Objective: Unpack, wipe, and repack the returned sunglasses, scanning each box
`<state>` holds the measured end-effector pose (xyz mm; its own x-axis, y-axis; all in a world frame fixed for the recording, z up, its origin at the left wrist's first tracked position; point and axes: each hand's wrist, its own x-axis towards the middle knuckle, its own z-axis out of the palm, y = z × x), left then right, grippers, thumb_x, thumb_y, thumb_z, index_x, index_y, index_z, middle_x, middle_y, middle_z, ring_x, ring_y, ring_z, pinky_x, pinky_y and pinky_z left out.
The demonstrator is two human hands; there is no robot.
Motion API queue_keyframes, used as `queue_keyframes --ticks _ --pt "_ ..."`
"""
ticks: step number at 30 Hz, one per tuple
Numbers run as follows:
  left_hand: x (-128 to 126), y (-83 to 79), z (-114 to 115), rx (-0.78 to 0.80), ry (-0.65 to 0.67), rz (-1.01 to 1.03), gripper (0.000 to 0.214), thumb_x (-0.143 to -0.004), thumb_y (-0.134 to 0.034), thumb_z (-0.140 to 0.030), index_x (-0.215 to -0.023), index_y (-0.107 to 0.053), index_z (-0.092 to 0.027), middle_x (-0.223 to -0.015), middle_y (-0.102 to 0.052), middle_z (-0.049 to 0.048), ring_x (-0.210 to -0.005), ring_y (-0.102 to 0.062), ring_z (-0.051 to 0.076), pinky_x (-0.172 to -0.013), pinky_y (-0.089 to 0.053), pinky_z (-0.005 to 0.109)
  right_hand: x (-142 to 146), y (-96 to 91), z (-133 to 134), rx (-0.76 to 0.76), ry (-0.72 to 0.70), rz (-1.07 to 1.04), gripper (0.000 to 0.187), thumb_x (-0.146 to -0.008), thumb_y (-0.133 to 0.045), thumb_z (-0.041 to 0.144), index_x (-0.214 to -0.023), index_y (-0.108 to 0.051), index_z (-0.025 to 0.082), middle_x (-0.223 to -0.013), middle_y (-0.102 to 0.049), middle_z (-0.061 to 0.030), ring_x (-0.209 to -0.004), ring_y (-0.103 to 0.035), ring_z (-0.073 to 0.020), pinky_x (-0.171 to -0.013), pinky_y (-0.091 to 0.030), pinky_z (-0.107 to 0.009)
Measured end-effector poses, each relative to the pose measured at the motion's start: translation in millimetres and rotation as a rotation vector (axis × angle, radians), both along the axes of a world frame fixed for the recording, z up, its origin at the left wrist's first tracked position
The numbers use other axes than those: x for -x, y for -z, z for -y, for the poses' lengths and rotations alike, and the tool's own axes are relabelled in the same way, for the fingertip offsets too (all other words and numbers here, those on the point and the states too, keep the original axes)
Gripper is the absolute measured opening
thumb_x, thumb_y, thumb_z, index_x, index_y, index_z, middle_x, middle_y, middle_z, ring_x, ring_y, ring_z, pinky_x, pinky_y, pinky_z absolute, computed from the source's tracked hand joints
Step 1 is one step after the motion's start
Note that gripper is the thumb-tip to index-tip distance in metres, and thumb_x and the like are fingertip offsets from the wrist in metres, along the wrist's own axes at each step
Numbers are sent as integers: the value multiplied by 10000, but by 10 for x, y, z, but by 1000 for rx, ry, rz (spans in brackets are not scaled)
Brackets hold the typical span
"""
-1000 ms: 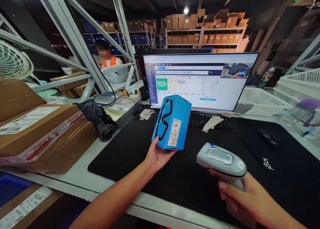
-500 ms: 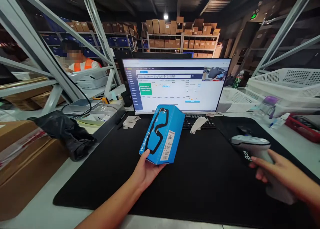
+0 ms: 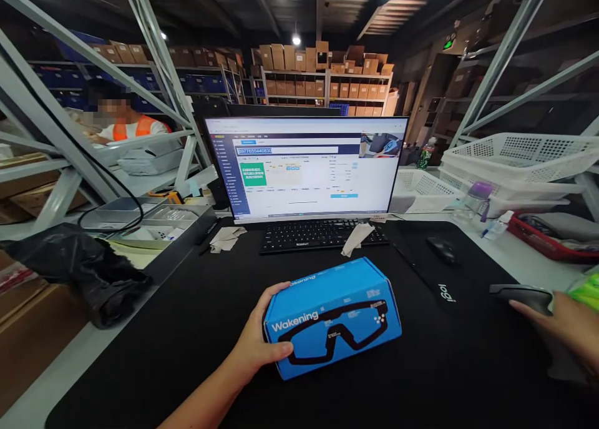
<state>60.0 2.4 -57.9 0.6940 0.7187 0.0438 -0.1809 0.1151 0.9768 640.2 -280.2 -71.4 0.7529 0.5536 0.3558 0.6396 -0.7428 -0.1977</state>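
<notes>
My left hand [image 3: 264, 332] grips the left end of a blue box [image 3: 337, 329] printed "Wakening" with a picture of black-framed glasses. Its thumb lies on the front face and its fingers reach over the top. The box lies on its long side, low over or on the black desk mat [image 3: 196, 366]; I cannot tell whether it touches. At the right edge my right hand [image 3: 561, 329] is wrapped round the handle of a grey barcode scanner [image 3: 524, 291], blurred, with the index finger stretched along it. Behind the box stands a monitor [image 3: 299, 198] showing a number in its search field.
A keyboard [image 3: 299, 235] and paper scraps [image 3: 227, 238] lie before the monitor. To the right are a mouse [image 3: 441, 250], white baskets [image 3: 510, 157] and a red tray [image 3: 552, 235]. A black plastic bag [image 3: 93, 273] lies left. A person in an orange vest [image 3: 135, 128] sits beyond the frame.
The blue box has come down toward the mat and turned from tilted up to lengthwise. My right hand has moved right with the scanner. A number now fills the monitor's search field.
</notes>
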Motion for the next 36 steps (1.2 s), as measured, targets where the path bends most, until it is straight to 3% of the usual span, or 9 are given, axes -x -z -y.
queue_keyframes --ticks 2,4,7,9,12,17,21,31,36 --pt "3 45 -35 -101 -10 -74 988 -556 -920 -487 -1379 -406 -302 -1345 -549 133 -1176 -624 417 -939 -546 523 56 -85 -225 26 59 162 879 -702 -448 862 -1360 -542 286 -934 -663 -342 -990 -672 -533 -812 -510 -679" --pt "5 60 -58 -178 -14 -151 968 -560 -908 -516 -1363 -412 -307 -1327 -535 120 -1169 -616 402 -929 -546 507 140 -160 -562 35 -65 149 890 -798 -384 826 -1399 -526 185 -1119 -645 -336 -1172 -610 -514 -975 -486 -632" --pt "2 45 -68 -249 2 -231 964 -558 -889 -562 -1352 -410 -302 -1308 -532 117 -1158 -608 388 -946 -528 503 199 -145 -1128 12 -194 96 798 -891 -399 724 -1412 -523 132 -1306 -605 -260 -1277 -570 -423 -1067 -473 -518" --pt "0 40 -73 -276 3 -249 971 -551 -879 -591 -1349 -409 -299 -1305 -531 117 -1160 -604 386 -964 -515 504 174 -48 -1423 -10 -238 92 757 -901 -458 667 -1437 -512 135 -1400 -552 -232 -1310 -540 -400 -1079 -462 -516" --pt "4 56 -84 -286 -11 -243 985 -541 -875 -614 -1351 -406 -308 -1342 -514 116 -1185 -591 389 -986 -504 501 102 140 -1652 -32 -224 99 693 -900 -506 606 -1428 -541 157 -1466 -493 -228 -1330 -509 -416 -1056 -468 -558" --pt "12 73 -98 -249 14 -255 1012 -550 -874 -621 -1377 -376 -316 -1379 -486 124 -1216 -573 397 -1008 -495 515 29 384 -1689 -59 -181 77 601 -888 -526 540 -1370 -596 187 -1473 -468 -222 -1264 -556 -423 -983 -514 -583" --pt "8 71 -105 -189 20 -243 1014 -567 -878 -604 -1394 -365 -321 -1421 -452 139 -1237 -564 415 -997 -504 524 1 458 -1674 -25 -214 34 612 -890 -531 560 -1418 -557 251 -1484 -455 -181 -1252 -580 -389 -967 -540 -537" --pt "-9 37 -71 -180 -46 -253 968 -546 -897 -551 -1373 -444 -335 -1394 -483 125 -1174 -590 416 -946 -527 513 77 378 -1671 29 -248 -29 524 -934 -480 488 -1401 -579 271 -1513 -426 -158 -1258 -579 -386 -1005 -512 -550" --pt "-33 -3 -42 -82 -37 -256 1026 -519 -910 -578 -1386 -407 -358 -1378 -474 123 -1171 -595 421 -912 -546 516 268 204 -1632 -51 -271 -59 572 -903 -536 444 -1414 -555 187 -1518 -410 -220 -1303 -524 -444 -1045 -454 -611"
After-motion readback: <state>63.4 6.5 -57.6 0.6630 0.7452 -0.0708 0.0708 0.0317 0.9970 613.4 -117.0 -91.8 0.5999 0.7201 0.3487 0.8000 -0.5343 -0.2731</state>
